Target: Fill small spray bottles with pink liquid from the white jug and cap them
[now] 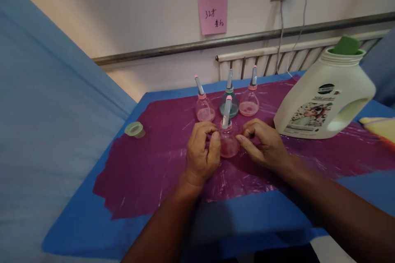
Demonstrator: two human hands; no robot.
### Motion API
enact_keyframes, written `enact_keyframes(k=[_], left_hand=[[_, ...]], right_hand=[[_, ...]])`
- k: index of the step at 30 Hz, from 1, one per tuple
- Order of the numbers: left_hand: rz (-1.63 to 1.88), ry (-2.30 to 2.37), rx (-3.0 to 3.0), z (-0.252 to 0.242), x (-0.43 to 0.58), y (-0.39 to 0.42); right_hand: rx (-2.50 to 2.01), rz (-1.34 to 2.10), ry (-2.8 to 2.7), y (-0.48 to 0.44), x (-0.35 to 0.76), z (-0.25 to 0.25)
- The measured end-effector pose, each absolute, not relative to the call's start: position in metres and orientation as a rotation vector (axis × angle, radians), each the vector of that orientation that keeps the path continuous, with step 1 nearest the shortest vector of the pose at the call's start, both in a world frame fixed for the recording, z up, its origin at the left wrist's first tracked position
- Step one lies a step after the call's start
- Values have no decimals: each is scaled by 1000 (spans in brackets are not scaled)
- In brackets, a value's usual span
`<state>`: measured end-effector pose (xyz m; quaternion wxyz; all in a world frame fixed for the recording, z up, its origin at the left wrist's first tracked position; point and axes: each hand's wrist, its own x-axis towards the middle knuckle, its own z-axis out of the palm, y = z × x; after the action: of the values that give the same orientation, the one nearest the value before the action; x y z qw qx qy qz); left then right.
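Note:
A small round clear bottle [229,148] with pink liquid, a pink collar and a tilted grey top stands upright on the purple plastic sheet [154,160]. My left hand [203,150], fingers curled, is against its left side. From the right, my right hand [263,144] touches the same bottle with the thumb tip, its other fingers bent. Just behind are similar bottles: a pink one [205,114] at left, a teal one [233,109] in the middle and another pink one [249,108] at right.
A large white detergent jug [327,90] with a green piece in its mouth stands to the right. At left sits a small translucent cup [135,130]. A yellow cloth-like item [378,126] lies far right. Behind the blue-covered table [80,218] are a metal rail [185,46] and wall.

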<state>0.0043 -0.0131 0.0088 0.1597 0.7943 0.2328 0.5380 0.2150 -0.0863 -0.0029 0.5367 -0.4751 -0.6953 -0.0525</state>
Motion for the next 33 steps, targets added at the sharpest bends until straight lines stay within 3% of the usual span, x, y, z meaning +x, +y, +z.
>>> enact_keyframes(k=[9,33], left_hand=[[1260,682,2229,0,7,-14],[1468,682,2226,1,5,-14]], right_hand=[[-1069,-43,-1714,-87,212,-9],[-1057,-65,-1708,-84,208,-7]])
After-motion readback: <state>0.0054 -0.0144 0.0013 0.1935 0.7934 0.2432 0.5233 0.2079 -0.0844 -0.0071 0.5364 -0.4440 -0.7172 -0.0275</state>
